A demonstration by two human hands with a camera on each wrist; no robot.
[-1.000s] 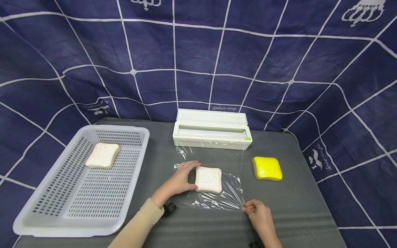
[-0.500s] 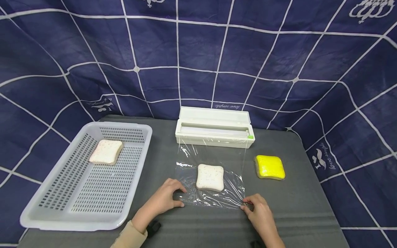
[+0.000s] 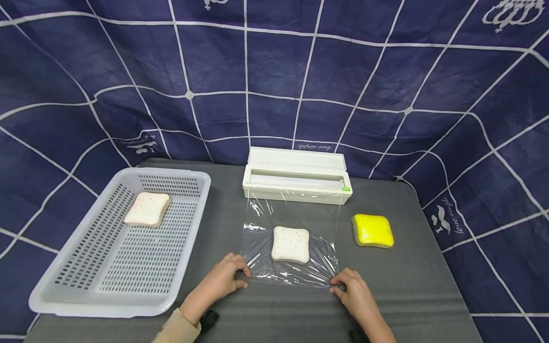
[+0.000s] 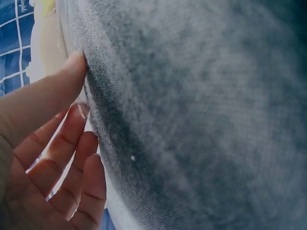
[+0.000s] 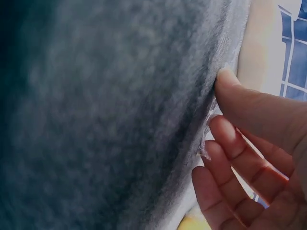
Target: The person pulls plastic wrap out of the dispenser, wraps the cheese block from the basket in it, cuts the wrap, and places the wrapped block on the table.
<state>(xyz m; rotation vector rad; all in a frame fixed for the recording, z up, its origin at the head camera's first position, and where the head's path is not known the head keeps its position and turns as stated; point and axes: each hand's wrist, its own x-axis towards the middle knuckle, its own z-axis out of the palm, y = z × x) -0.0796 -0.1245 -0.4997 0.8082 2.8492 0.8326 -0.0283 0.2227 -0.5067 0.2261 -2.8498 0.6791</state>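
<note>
A white speckled bread slice point(image 3: 290, 245) lies on a sheet of clear plastic wrap point(image 3: 261, 238) in the head view. The wrap runs from a white dispenser box point(image 3: 296, 194) with its lid up. At the wrap's near left corner is my left hand point(image 3: 220, 280), fingertips touching or just beside the edge, thumb apart from the fingers. My right hand point(image 3: 353, 291) touches the bunched near right corner. In the right wrist view, a gap shows between thumb and fingers, and a bit of film point(image 5: 205, 148) lies against the fingertips.
To the left stands a light grey perforated basket point(image 3: 182, 252) holding another bread slice point(image 3: 147, 209). A yellow slice-shaped block point(image 3: 373, 231) sits right of the wrap. A blue gridded curtain point(image 3: 274, 71) hangs behind the grey table point(image 3: 411, 286).
My left hand has let go of the bread slice and moved down and left to the wrap's near left corner. My right hand stays at the right corner, its pinch loosened.
</note>
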